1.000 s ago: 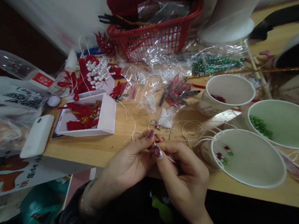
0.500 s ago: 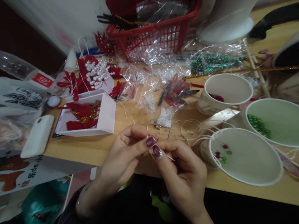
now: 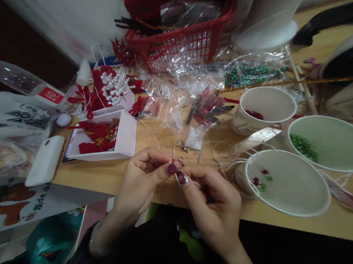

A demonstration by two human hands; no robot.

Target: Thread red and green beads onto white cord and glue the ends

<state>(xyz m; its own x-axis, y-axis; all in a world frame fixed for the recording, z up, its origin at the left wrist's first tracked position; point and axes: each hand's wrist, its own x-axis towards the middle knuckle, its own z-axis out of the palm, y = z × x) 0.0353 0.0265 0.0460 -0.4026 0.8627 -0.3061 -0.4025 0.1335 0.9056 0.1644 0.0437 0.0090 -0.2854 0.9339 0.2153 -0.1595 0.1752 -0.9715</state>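
Observation:
My left hand [image 3: 144, 181] and my right hand [image 3: 214, 205] meet above the table's front edge, thumb tips touching. Both are closed in a pinch on a thin white cord [image 3: 198, 184], a short piece of which shows beside my right thumb. The exact spot gripped is hidden behind the fingertips. Just beyond them, a small cluster of red and green beads [image 3: 185, 148] on a cord lies beside a bag of tiny clear beads [image 3: 194, 138]. Right of my right hand, a paper cup [image 3: 290, 211] has white cords with red and green beads hanging inside its rim.
Two more paper cups hold red beads [image 3: 254, 115] and green beads [image 3: 303, 148]. A white box [image 3: 127, 135] with red and gold pieces stands left. Behind are plastic bags of beads and a red basket [image 3: 181, 47]. A white device [image 3: 45, 160] lies at the left edge.
Both hands have shifted slightly left, still pinched together, and my thumbs have drawn closer. The objects on the table have stayed in place, with a small shift of the view.

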